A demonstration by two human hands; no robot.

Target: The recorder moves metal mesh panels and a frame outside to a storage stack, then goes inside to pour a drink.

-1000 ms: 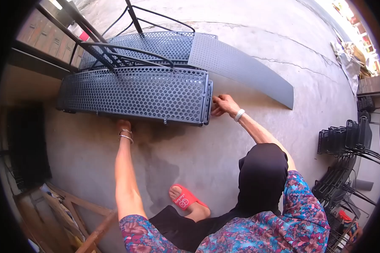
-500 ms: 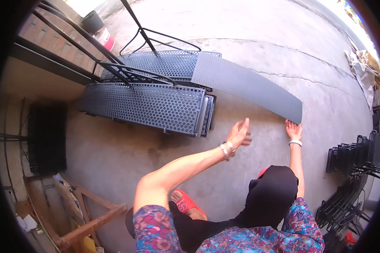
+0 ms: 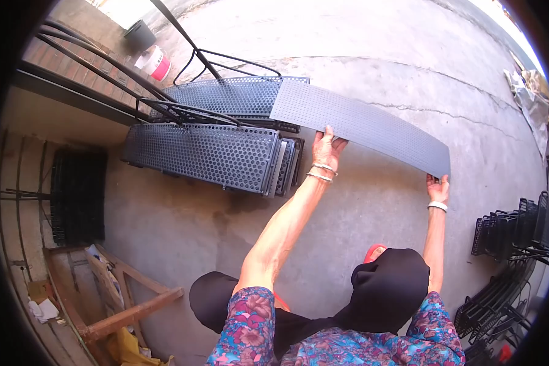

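A long grey perforated metal panel [image 3: 372, 125] slants across the middle, its left end over a black mesh rack [image 3: 238, 94]. My left hand [image 3: 327, 149] grips its near long edge close to the rack, thumb on top and the other fingers partly hidden beneath. At the panel's right end, my right hand [image 3: 438, 188] is closed on the near corner. In front of the first rack stands a second black mesh rack [image 3: 207, 152], with several flat frames stacked at its right end; my left hand is just beyond that end.
Black metal bars [image 3: 91, 61] rise at the upper left, near a white-and-pink bucket [image 3: 158, 63] and a dark bin [image 3: 139, 36]. A wooden frame [image 3: 134, 314] stands at lower left. Several black wire racks [image 3: 512, 226] line the right side. Cracked concrete floor [image 3: 445, 79] lies beyond.
My left hand has moved up and left from the open air onto the panel's near edge and taken hold. The panel's right end has shifted slightly right, my right hand still on it.
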